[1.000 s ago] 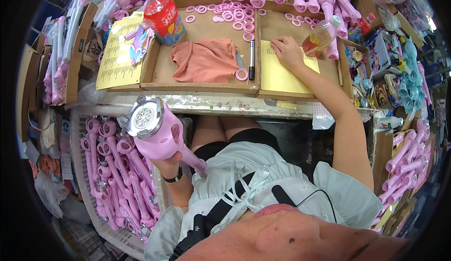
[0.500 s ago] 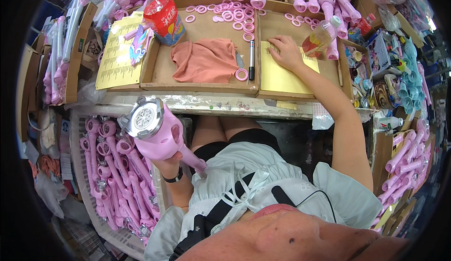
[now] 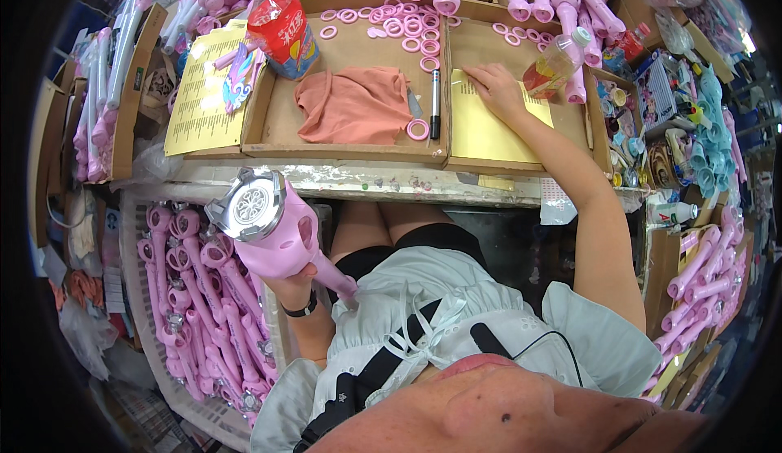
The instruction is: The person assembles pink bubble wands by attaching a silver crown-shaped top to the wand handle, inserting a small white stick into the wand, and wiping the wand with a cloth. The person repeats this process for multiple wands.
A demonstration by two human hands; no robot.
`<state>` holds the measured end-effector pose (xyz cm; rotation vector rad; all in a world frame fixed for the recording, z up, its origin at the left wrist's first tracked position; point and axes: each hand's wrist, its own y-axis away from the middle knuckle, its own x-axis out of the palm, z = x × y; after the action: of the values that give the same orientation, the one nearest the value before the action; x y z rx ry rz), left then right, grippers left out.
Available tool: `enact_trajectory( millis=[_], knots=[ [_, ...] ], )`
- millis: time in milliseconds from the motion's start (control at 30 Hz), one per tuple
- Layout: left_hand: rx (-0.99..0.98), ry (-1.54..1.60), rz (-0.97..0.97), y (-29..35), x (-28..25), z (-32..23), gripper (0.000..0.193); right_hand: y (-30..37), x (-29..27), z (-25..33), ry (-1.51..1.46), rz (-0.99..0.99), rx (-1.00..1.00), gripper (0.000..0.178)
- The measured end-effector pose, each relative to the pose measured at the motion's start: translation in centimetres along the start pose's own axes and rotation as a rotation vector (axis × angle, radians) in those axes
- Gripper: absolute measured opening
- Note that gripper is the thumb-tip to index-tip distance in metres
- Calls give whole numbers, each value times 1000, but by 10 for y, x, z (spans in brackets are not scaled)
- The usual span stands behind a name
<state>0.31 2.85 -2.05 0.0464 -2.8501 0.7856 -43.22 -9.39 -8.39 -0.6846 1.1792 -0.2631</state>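
My left hand (image 3: 292, 288) is wrapped round a pink plastic toy wand (image 3: 281, 245), tilted up beside my lap. The wand's wide end carries a silver disc (image 3: 254, 206) with a cut-out pattern, and its thin handle rests against my shirt. Across the bench, my right hand (image 3: 495, 94) lies with fingers stretched out on a yellow paper sheet (image 3: 493, 138) in the right cardboard tray (image 3: 468, 33). A bottle of amber liquid (image 3: 554, 66) stands close to that hand. Left of it are a black marker (image 3: 435, 115) and a pink ring (image 3: 418, 129).
A salmon cloth (image 3: 352, 104) and several pink rings (image 3: 411, 26) lie in the middle tray. A red-labelled bottle (image 3: 281, 33) stands at its left beside a printed yellow sheet (image 3: 199, 103). To my left, a white basket (image 3: 134, 290) holds pink wands; more wand parts (image 3: 705, 278) fill a box at right.
My right hand's fingers have shifted slightly on the yellow sheet. My left hand keeps the wand in the same place.
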Motion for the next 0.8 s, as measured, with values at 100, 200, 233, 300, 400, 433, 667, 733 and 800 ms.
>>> enact_trajectory(
  millis=[100,200,233,300,400,433,667,733,800],
  knots=[
    [4,7,0,-1,0,0,110,0,1,-1,10,2,1,20],
    [3,0,1,-1,1,1,110,1,3,-2,31,19,10,20],
    [2,-3,1,-1,1,1,110,1,4,-2,33,14,-2,20],
    [3,-5,0,-2,1,1,109,1,4,-3,37,15,-8,20],
    [3,-6,-2,-2,2,1,109,0,5,-2,52,21,-23,18],
    [3,-5,0,-2,2,0,109,-1,5,-2,46,16,-28,16],
    [-4,-19,-3,-1,2,0,108,-3,2,2,-52,-3,-10,10],
    [-1,-20,-6,-1,1,1,107,-3,0,3,-99,-13,7,7],
    [-1,-25,-6,-1,1,1,107,-2,-2,3,-137,-28,14,5]
  ],
)
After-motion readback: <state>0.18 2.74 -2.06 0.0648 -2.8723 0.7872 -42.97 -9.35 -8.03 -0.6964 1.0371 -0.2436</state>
